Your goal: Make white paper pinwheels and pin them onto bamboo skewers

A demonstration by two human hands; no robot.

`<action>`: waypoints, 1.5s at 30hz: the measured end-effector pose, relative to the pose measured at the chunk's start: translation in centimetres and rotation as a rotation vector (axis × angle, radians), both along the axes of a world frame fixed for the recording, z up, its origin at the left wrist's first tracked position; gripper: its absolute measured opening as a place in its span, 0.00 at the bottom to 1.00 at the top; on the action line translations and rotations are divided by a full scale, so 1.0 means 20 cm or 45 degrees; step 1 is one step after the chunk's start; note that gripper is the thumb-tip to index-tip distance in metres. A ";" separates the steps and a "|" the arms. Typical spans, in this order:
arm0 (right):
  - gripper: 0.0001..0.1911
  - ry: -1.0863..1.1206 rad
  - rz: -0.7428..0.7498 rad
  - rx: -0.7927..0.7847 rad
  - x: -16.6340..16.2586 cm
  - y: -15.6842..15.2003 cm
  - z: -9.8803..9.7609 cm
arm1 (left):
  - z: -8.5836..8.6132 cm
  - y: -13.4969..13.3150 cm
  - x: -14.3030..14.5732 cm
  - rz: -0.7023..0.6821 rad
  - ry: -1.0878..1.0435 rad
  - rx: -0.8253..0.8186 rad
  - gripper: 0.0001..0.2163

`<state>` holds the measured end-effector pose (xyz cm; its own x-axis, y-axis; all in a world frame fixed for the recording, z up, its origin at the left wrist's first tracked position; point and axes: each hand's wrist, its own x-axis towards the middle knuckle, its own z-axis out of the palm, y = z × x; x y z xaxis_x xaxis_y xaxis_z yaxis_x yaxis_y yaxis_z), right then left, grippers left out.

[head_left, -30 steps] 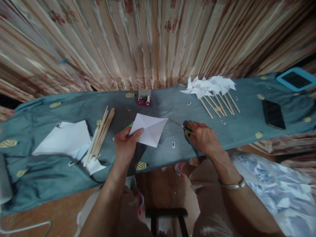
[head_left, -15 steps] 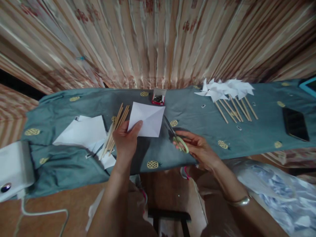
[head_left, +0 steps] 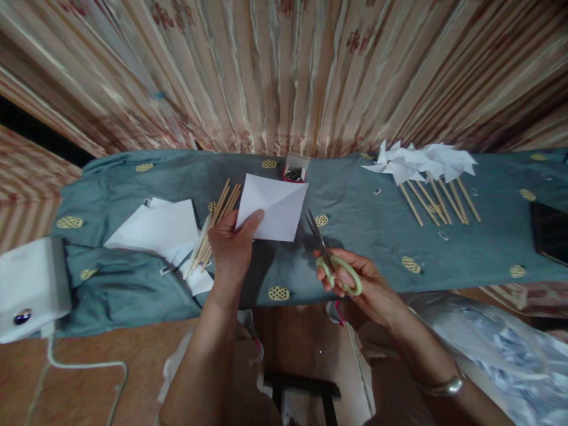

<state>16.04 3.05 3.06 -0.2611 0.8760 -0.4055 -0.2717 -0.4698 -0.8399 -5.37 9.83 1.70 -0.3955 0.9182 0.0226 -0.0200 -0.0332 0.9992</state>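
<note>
My left hand (head_left: 235,239) pinches the left edge of a square white sheet of paper (head_left: 279,207), thumb on top. Faint diagonal creases cross the sheet. To its lower right, my right hand (head_left: 359,281) is closed on a pair of scissors (head_left: 328,251) with light green handles, their blades pointing up and left, apart from the paper. Wooden sticks (head_left: 219,222) lie just left of my left hand. Behind the sheet stands a small open box (head_left: 295,171) with dark metal bits inside.
Several white paper pinwheels (head_left: 426,161) on sticks lie at the right, with a dark phone (head_left: 550,231) beyond. White paper sheets (head_left: 155,228) and a white device (head_left: 33,290) with a cable are at the left. A plastic bag (head_left: 497,343) of paper scraps sits at the lower right.
The scissors have turned in my right hand, so both handle loops now show, and have moved slightly down from the sheet. The whole view has shifted a little.
</note>
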 end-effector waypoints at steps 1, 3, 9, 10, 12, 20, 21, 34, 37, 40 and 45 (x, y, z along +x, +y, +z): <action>0.25 -0.016 0.037 0.062 -0.01 0.00 0.01 | 0.00 0.00 0.00 0.008 -0.018 -0.003 0.09; 0.26 -0.065 0.094 0.168 -0.02 -0.01 0.02 | 0.01 0.00 0.00 0.025 -0.041 -0.006 0.10; 0.22 -0.145 0.204 0.245 -0.03 0.00 -0.03 | 0.01 0.00 0.01 -0.001 -0.134 -0.030 0.12; 0.22 -0.136 0.228 0.232 -0.03 0.00 -0.04 | 0.01 -0.01 0.02 -0.010 -0.133 -0.036 0.12; 0.22 -0.118 0.264 0.203 -0.02 0.00 -0.05 | 0.00 -0.01 0.03 -0.027 -0.128 -0.047 0.11; 0.22 -0.059 0.250 0.145 -0.03 0.00 -0.04 | -0.02 -0.02 0.06 -0.102 -0.137 -0.061 0.11; 0.22 -0.055 0.247 0.138 -0.03 0.00 -0.04 | -0.03 -0.02 0.06 -0.107 -0.123 -0.060 0.12; 0.25 -0.090 0.304 0.191 -0.02 0.01 -0.03 | -0.05 -0.01 0.05 -0.130 -0.069 0.014 0.10; 0.25 -0.096 0.283 0.172 -0.02 0.00 -0.03 | -0.05 -0.02 0.06 -0.141 -0.091 -0.001 0.10; 0.24 -0.107 0.279 0.148 -0.01 0.00 -0.04 | -0.05 -0.02 0.06 -0.145 -0.106 0.008 0.10; 0.23 -0.095 0.282 0.131 -0.01 0.01 -0.05 | -0.06 -0.01 0.05 -0.130 -0.072 0.001 0.09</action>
